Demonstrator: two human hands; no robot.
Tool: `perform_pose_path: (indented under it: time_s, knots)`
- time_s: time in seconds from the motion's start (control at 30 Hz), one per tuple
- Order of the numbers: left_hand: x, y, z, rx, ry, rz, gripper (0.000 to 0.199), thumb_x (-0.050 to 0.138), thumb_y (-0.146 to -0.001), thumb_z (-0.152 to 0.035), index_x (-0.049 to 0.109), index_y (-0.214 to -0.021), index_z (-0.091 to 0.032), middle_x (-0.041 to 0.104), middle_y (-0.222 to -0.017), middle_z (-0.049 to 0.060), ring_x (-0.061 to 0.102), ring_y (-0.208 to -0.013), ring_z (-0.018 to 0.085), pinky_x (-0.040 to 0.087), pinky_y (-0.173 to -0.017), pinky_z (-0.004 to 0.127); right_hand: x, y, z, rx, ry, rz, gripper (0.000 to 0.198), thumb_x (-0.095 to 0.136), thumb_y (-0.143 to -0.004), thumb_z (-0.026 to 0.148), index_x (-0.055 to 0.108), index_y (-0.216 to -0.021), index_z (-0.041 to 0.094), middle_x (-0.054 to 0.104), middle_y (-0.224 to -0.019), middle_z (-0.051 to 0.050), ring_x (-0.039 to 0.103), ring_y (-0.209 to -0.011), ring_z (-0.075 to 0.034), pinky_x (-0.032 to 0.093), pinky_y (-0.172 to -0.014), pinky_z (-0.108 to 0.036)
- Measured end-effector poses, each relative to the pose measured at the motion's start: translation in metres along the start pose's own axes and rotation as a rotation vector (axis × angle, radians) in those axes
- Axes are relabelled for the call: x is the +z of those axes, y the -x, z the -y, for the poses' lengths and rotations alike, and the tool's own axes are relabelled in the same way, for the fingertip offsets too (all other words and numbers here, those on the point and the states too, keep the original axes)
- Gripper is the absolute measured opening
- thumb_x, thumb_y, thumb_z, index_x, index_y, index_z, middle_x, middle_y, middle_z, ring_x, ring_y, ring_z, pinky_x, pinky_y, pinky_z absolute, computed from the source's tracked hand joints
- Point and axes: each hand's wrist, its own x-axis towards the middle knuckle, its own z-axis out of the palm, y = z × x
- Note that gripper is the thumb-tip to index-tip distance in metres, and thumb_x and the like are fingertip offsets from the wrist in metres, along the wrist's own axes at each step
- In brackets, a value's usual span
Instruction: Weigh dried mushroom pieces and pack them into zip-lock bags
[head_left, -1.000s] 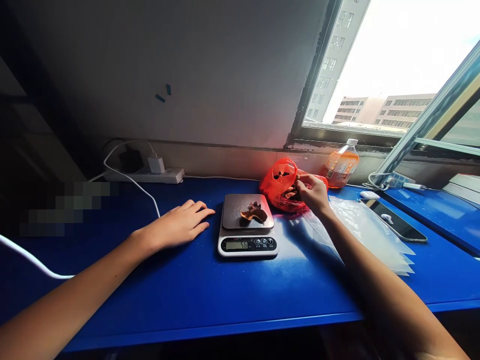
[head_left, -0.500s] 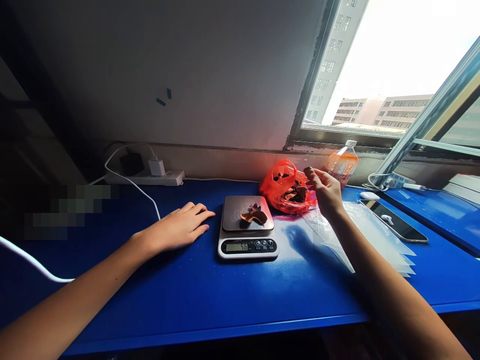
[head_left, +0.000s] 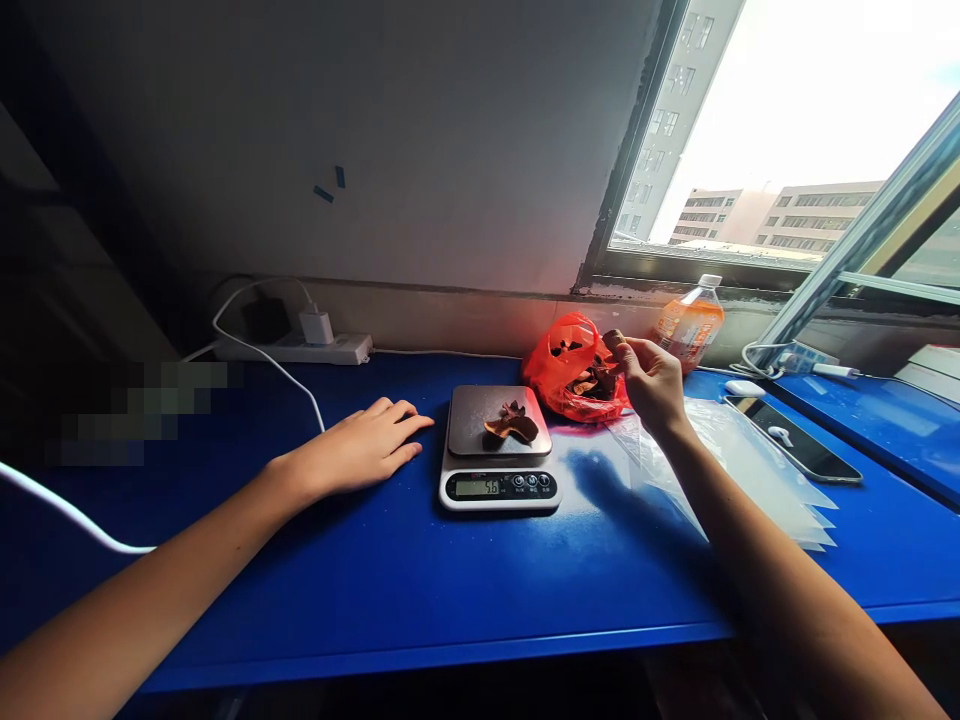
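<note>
Blue bench: R hand just took dried pc from red bag, fingers pinching it; L hand lay spread; scale unchanged, pc unweighed.

Right grip drawn up out of red bag, brown piece lifted with it.

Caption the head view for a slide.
Right hand holds a brown piece near the red bag; left hand rests on the blue table beside the digital scale.
</note>
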Motion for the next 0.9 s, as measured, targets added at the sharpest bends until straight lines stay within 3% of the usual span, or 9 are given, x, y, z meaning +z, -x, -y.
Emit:
perform_pose_path:
  time_s: [0.37, 0.6, 0.77, 0.9]
  knots:
    - [0.000, 0.000, -0.001, 0.004, 0.018, -0.014, 0.046, 0.041, -0.095, -0.038, 0.053, -0.138, -0.026, 0.054, -0.136, 0.009, 0.050, -0.120, 0.027, 0.043, -0.099, 0.041, 0.002, 0.006, 0.010, -0.049, 0.060, -0.064, 0.040, 0.061, -0.082, 0.052, 0.069, -0.094, 0.015, 0.064, -0.066, -0.002, 0.057, -0.053, -0.013, 0.046, -0.052, -0.027]
    - [0.001, -0.001, 0.002, 0.015, 0.004, -0.001, 0.048, 0.039, -0.096, -0.039, 0.051, -0.140, -0.025, 0.053, -0.137, 0.009, 0.049, -0.120, 0.026, 0.041, -0.101, 0.040, 0.000, 0.019, 0.041, -0.277, 0.275, -0.160, 0.030, 0.060, -0.086, 0.044, 0.070, -0.096, 0.018, 0.051, -0.055, 0.003, 0.044, -0.048, -0.011, 0.037, -0.050, -0.026]
    - [0.003, -0.001, 0.004, 0.017, 0.010, -0.010, 0.048, 0.038, -0.096, -0.040, 0.051, -0.140, -0.026, 0.053, -0.138, 0.008, 0.048, -0.122, 0.026, 0.040, -0.103, 0.040, 0.016, 0.039, 0.060, -0.385, 0.297, 0.125, 0.023, 0.054, -0.089, 0.033, 0.070, -0.100, 0.020, 0.068, -0.078, -0.004, 0.059, -0.063, -0.015, 0.047, -0.059, -0.027]
    - [0.003, -0.002, 0.004, 0.019, 0.004, -0.011, 0.048, 0.038, -0.096, -0.040, 0.052, -0.139, -0.027, 0.053, -0.137, 0.008, 0.048, -0.123, 0.026, 0.039, -0.104, 0.039, 0.035, 0.048, 0.055, -0.422, 0.353, 0.298, 0.021, 0.056, -0.089, 0.029, 0.074, -0.098, 0.024, 0.066, -0.084, -0.005, 0.060, -0.068, -0.016, 0.050, -0.065, -0.029]
